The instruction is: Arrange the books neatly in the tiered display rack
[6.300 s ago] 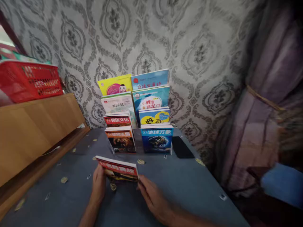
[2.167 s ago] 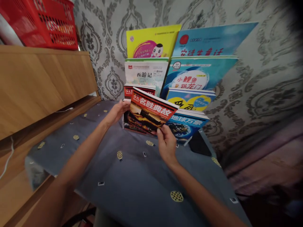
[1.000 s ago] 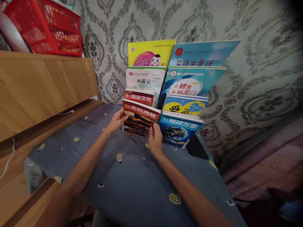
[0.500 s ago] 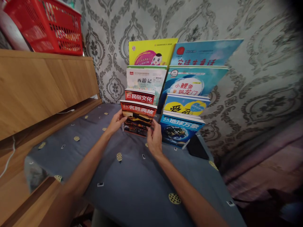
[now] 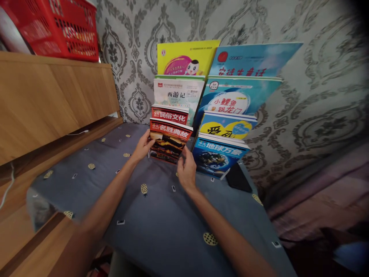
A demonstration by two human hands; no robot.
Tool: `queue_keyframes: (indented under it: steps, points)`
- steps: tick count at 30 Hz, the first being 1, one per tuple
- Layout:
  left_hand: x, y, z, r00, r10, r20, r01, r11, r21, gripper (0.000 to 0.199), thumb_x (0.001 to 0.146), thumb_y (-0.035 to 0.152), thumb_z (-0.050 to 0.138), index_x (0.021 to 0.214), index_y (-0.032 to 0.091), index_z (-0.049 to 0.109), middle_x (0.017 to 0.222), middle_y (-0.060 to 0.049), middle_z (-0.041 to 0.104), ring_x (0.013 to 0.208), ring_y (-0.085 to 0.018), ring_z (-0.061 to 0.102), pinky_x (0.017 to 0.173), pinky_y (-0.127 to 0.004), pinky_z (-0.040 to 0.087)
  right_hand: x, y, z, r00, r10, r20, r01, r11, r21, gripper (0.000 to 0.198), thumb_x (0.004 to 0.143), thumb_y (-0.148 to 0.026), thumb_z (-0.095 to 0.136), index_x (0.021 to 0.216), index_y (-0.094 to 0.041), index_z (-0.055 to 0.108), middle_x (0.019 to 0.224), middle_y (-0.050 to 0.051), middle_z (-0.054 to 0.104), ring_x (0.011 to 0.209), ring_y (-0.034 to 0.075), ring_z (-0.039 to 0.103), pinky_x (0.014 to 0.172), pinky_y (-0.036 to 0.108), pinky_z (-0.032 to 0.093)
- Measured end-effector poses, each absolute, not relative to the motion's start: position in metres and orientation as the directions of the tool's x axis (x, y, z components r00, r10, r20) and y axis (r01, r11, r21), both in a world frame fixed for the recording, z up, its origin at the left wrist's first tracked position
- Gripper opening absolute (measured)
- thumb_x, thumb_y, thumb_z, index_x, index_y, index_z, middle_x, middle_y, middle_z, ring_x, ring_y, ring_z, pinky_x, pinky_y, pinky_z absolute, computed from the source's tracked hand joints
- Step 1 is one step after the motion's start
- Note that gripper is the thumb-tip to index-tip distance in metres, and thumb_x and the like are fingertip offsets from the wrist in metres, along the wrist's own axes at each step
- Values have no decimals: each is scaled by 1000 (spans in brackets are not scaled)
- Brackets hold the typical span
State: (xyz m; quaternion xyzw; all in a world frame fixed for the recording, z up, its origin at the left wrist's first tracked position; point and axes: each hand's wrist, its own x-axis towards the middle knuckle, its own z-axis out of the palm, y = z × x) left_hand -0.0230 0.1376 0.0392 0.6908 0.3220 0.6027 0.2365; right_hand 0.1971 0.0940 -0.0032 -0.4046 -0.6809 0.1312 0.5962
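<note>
Head view: left hand (image 5: 143, 146) and right hand (image 5: 186, 169) both clamped on the red-topped glossy picture book (image 5: 168, 141), upright at front-left of the tiered book rack (image 5: 219, 178) on the grey tabletop (image 5: 161, 215). Risk, imo: loose grip lets it tip fwd, or a nudge knocks the blue earth-cover book (image 5: 216, 156) just beside it.

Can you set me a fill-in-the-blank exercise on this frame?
1. Both hands hold a book with a ___ title band.
2. The basket on the wooden cabinet is ___.
3. The earth-cover book stands to the ___ of the held book.
4. The topmost book in the left column is ___.

Missing words: red; red; right; yellow
</note>
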Motion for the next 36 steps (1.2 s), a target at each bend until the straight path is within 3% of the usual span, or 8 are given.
queue_keyframes:
  steps: [8, 14, 21, 30, 33, 36]
  points:
    - [-15, 129, 35, -43, 664, 747, 464, -648, 603, 45, 97, 47, 56, 132, 19, 54, 119, -11, 62, 107, -24, 60, 92, -36, 53, 197, 95, -7, 16, 695, 719, 424, 646, -634, 57, 93, -15, 43, 150, -20, 47, 137, 17, 65, 126, 28, 63, 108, 54, 51]
    - [-14, 118, 34, -68, 626, 777, 686, -536, 492, 47, 99, 33, 52, 144, 19, 47, 122, -13, 61, 109, -25, 61, 97, -41, 52, 196, 95, -6, -4, 708, 706, 428, 639, -639, 62, 92, -14, 42, 154, -20, 42, 139, 16, 63, 128, 27, 61, 111, 54, 48]
    - [-19, 116, 32, -63, 654, 754, 758, -460, 462, 49, 97, 27, 53, 145, 19, 46, 120, -13, 66, 108, -26, 65, 97, -40, 52, 193, 93, -4, -23, 718, 696, 440, 632, -638, 67, 90, -11, 41, 156, -20, 38, 141, 15, 61, 131, 27, 58, 115, 55, 44]
    - [-22, 117, 26, -103, 669, 736, 820, -361, 443, 45, 95, 27, 57, 138, 20, 49, 95, -6, 72, 81, -23, 69, 80, -34, 54, 191, 94, -12, -29, 738, 675, 509, 592, -625, 67, 89, -12, 43, 154, -23, 43, 131, 15, 65, 121, 32, 63, 107, 57, 49]
    - [-19, 114, 30, -128, 680, 722, 836, -318, 448, 60, 95, 30, 59, 149, 19, 38, 100, -9, 73, 91, -27, 71, 86, -39, 56, 191, 95, -13, -28, 746, 665, 516, 581, -630, 63, 90, -14, 42, 152, -21, 46, 127, 16, 67, 118, 33, 64, 105, 58, 50]
    - [-14, 108, 43, -96, 630, 771, 863, -333, 379, 70, 95, 35, 60, 155, 17, 31, 135, -19, 62, 128, -34, 58, 107, -49, 49, 191, 95, -14, -12, 748, 664, 517, 573, -636, 62, 90, -15, 42, 151, -20, 48, 128, 17, 66, 118, 33, 64, 104, 57, 51]
